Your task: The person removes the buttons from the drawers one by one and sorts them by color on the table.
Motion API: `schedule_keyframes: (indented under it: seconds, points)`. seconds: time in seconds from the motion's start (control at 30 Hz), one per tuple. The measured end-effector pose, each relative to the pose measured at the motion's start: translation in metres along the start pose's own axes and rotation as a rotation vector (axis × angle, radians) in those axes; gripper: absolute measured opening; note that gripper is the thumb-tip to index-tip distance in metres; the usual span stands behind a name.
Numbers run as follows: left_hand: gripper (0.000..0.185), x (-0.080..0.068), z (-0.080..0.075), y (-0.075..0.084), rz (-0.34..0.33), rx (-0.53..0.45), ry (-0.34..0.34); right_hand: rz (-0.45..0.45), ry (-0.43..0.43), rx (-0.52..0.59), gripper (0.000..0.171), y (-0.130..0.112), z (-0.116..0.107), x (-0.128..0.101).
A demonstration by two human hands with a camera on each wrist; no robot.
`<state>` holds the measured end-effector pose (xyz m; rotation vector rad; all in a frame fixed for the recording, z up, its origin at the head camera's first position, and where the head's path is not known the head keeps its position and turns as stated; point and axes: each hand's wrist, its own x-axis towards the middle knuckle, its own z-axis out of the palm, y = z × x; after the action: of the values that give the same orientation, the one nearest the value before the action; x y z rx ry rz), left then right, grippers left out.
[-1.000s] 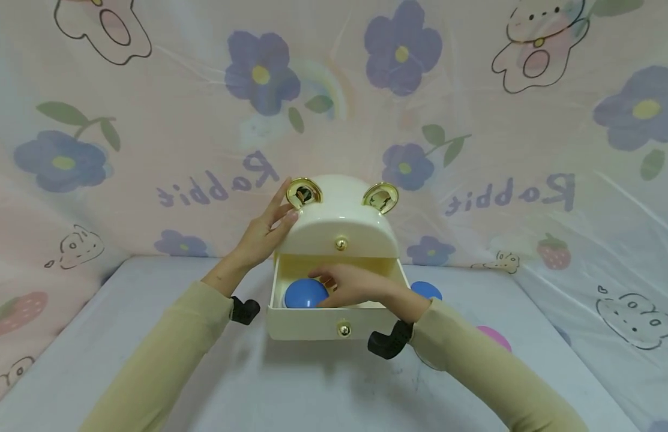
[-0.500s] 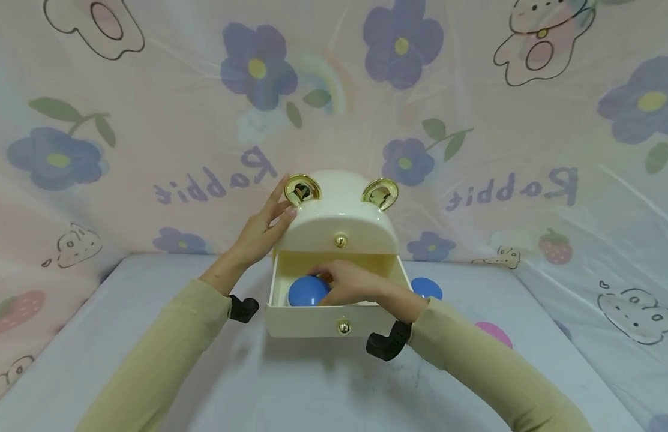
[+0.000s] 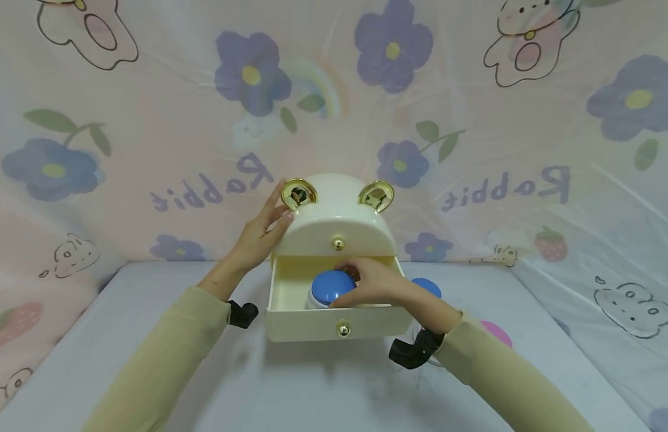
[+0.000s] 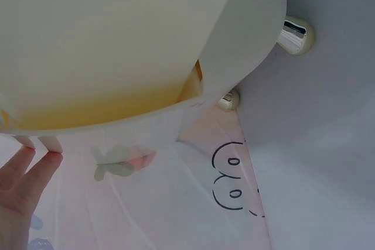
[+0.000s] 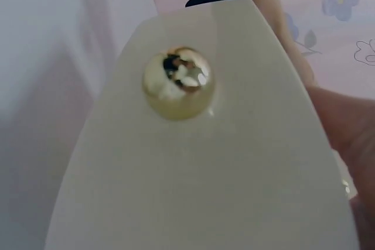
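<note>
A cream storage box [image 3: 336, 210] with gold ears stands on the table, its lower drawer [image 3: 312, 326] pulled out. Inside the drawer is a small pale jar with a blue lid [image 3: 332, 286]. My right hand [image 3: 374, 283] grips that jar from the right, fingers at the back of the lid and thumb at the front. My left hand [image 3: 258, 238] rests against the box's upper left side by the gold ear [image 3: 299, 195], fingers extended; its fingertips touch the box edge in the left wrist view. In the right wrist view, the drawer front's gold knob [image 5: 179, 83] hides the jar's side.
To the right of the box, a second blue round lid [image 3: 427, 287] shows behind my right forearm. Farther right a pink round top [image 3: 497, 333] is partly covered by the sleeve. A patterned cloth [image 3: 334, 132] hangs behind the white table [image 3: 231, 384].
My right hand has closed in on the blue-lidded jar and shifted it rightward inside the drawer. The left hand has stayed against the box.
</note>
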<state>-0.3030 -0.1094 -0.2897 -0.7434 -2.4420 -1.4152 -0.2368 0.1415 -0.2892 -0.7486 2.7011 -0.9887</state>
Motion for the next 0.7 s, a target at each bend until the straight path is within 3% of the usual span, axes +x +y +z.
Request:
schedule_keyframes:
  seconds: [0.2,0.37,0.7]
  points:
    - [0.064,-0.002,0.000,0.000,0.001,-0.015,0.005,0.000,0.050,0.058,0.068,0.005,-0.005,-0.012]
    - [0.065,-0.001,-0.001,0.001,-0.009,-0.023,-0.004,0.007,0.146,0.092,0.069,0.010,-0.009,-0.024]
    - [0.065,-0.014,-0.006,0.038,-0.042,-0.034,-0.032,-0.075,0.288,0.110,0.067,0.016,-0.011,-0.038]
